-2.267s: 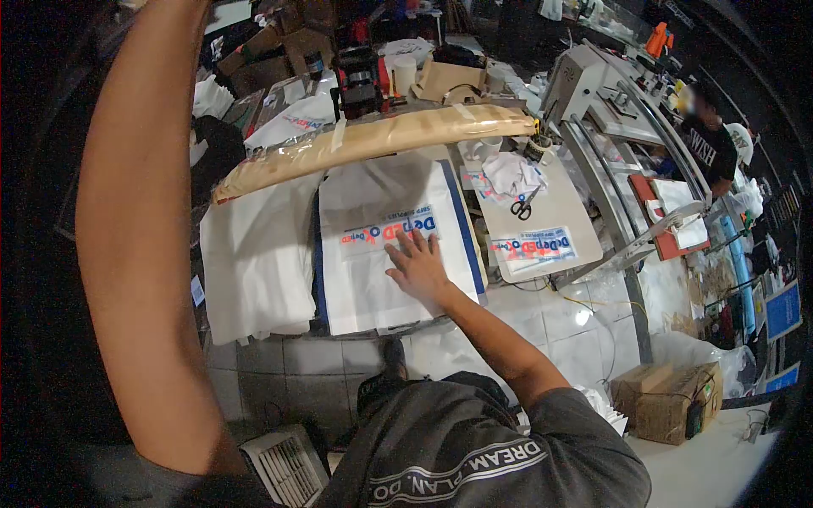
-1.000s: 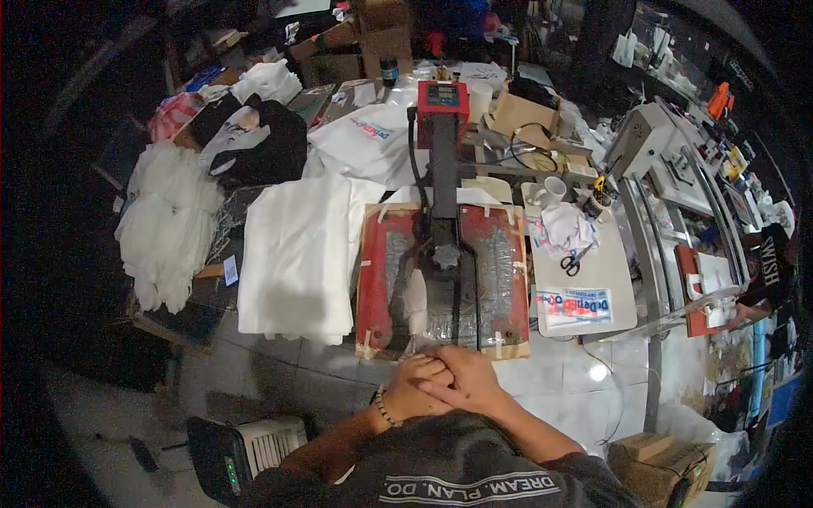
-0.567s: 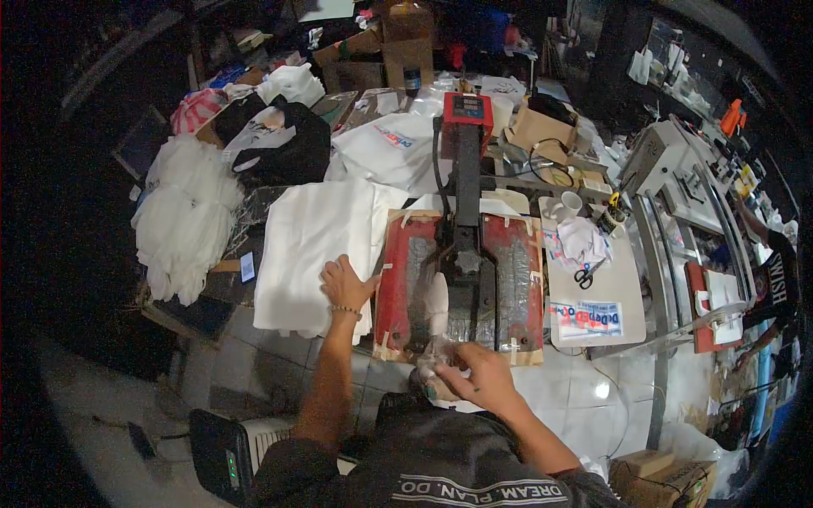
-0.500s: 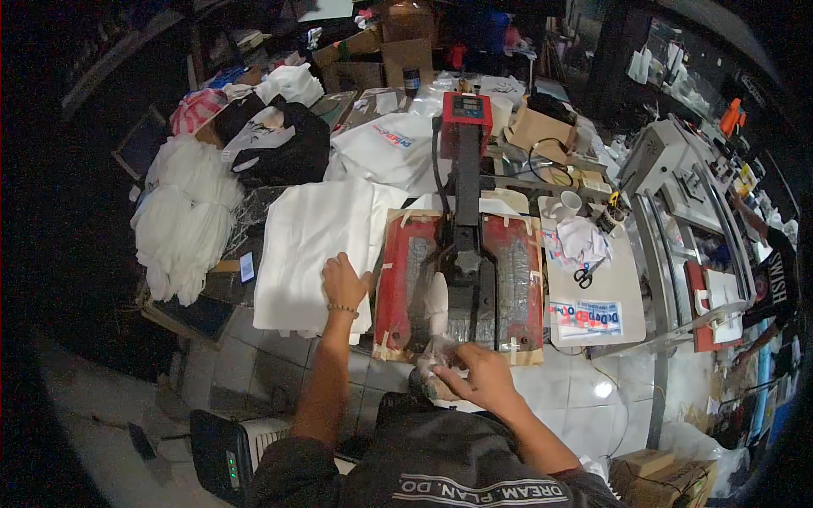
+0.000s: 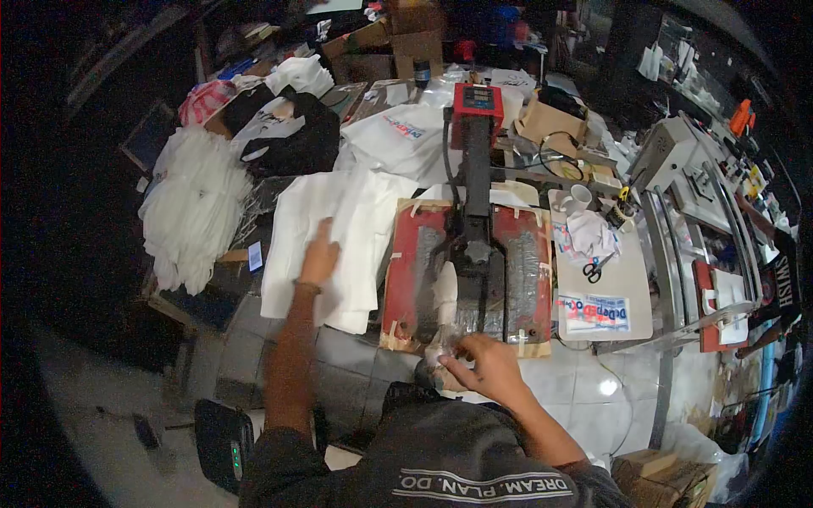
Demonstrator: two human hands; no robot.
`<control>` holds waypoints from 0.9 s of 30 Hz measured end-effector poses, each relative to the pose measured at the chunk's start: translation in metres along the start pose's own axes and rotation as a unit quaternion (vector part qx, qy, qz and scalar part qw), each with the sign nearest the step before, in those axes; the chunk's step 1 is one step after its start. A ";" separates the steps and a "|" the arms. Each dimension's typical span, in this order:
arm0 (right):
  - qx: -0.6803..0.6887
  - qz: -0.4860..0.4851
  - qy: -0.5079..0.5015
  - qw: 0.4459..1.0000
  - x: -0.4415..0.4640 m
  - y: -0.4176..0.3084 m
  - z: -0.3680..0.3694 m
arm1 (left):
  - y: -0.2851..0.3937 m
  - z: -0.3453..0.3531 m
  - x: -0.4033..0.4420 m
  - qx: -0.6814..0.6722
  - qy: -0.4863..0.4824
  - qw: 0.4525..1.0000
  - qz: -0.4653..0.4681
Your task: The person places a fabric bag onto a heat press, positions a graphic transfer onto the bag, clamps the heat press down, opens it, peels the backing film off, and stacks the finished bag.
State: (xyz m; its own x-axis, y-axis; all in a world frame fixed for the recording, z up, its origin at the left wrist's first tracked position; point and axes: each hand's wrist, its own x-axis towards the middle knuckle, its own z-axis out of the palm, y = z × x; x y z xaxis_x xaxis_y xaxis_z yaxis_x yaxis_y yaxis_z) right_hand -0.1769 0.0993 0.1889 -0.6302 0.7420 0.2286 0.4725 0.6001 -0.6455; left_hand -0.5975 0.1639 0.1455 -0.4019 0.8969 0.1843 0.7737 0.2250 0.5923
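Observation:
A heat press with a red control box (image 5: pixel 478 100) and a red, tape-patched upper plate (image 5: pixel 406 292) stands before me. Its lever handle (image 5: pixel 445 296) is wrapped in pale material and clear plastic, and my right hand (image 5: pixel 489 368) is closed around the near end. To the left of the press lies a stack of white cloth (image 5: pixel 368 245). Over this stack my left hand (image 5: pixel 318 258) is stretched out with fingers extended, slightly blurred, holding nothing. Whether it touches the top cloth, I cannot tell.
A bundle of white cloth (image 5: pixel 190 203) hangs at left beside a black bag (image 5: pixel 296 144). On a board at right are scissors (image 5: pixel 592 271), a mug (image 5: pixel 576 200) and a printed transfer sheet (image 5: pixel 593 314). Another press (image 5: pixel 677 161) and a person's dark shirt (image 5: pixel 783 275) are farther right.
My left hand has slid away from the press, up and left across the white cloth stack. My right hand keeps its hold on the handle. The view has shifted slightly.

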 end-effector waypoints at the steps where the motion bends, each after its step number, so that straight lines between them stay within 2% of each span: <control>1: 0.003 -0.001 0.000 1.000 0.001 -0.001 0.000 | 0.011 0.019 0.000 0.078 -0.063 0.994 -0.049; 2: 0.003 -0.005 -0.003 1.000 0.001 -0.002 0.000 | 0.001 0.052 -0.002 0.121 -0.020 0.992 0.043; 3: -0.001 0.004 -0.007 1.000 0.001 -0.002 -0.001 | 0.007 0.074 -0.009 0.152 0.006 0.986 0.068; 4: -0.005 0.015 -0.013 1.000 0.001 -0.002 -0.001 | 0.022 0.089 -0.010 0.226 -0.026 0.974 0.018; 5: -0.006 0.014 -0.014 1.000 0.000 -0.002 -0.001 | 0.034 0.098 -0.011 0.211 -0.032 0.976 -0.030; 7: -0.007 0.010 -0.005 1.000 0.000 -0.001 0.000 | 0.048 0.111 -0.012 0.301 0.012 0.953 -0.038; 8: -0.007 0.009 -0.005 1.000 -0.001 0.000 0.001 | 0.048 0.112 -0.012 0.301 0.013 0.953 -0.038; 10: -0.024 0.007 0.003 1.000 -0.002 0.001 0.002 | 0.049 0.113 -0.010 0.372 0.044 0.927 -0.011; 11: -0.023 0.010 0.006 1.000 -0.002 0.001 0.002 | 0.047 0.111 -0.007 0.373 0.042 0.927 -0.007; 14: -0.016 0.010 0.003 1.000 -0.004 0.001 0.002 | 0.034 0.092 0.007 0.270 -0.056 0.961 0.002; 16: -0.006 -0.022 0.058 0.998 -0.003 0.003 0.004 | 0.011 0.072 0.025 0.206 -0.073 0.975 0.031; 17: -0.004 -0.020 0.058 0.998 -0.004 0.003 0.004 | 0.005 0.053 0.031 0.171 -0.081 0.980 0.055; 19: -0.001 -0.008 0.014 1.000 -0.004 0.004 0.002 | 0.000 0.015 0.045 0.145 -0.119 0.981 0.040; 20: 0.001 -0.007 0.014 1.000 -0.004 0.005 0.002 | 0.002 -0.004 0.046 0.123 -0.110 0.983 0.076; 21: 0.003 -0.006 0.008 1.000 -0.003 0.005 0.002 | 0.004 -0.019 0.047 0.119 -0.088 0.983 0.106; 23: 0.007 -0.009 -0.002 1.000 -0.002 0.004 0.001 | 0.043 -0.047 0.030 0.177 -0.068 0.977 0.095; 27: 0.010 -0.002 -0.009 1.000 0.002 -0.002 -0.004 | 0.023 0.000 0.012 0.266 -0.075 0.953 0.125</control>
State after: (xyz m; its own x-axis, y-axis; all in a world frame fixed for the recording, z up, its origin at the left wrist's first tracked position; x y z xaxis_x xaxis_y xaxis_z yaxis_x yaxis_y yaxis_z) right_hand -0.1766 0.1001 0.1935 -0.6428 0.7340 0.2191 0.4573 0.5972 -0.6589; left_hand -0.5847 0.1798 0.1612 -0.1296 0.9831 0.1297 0.9908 0.1233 0.0554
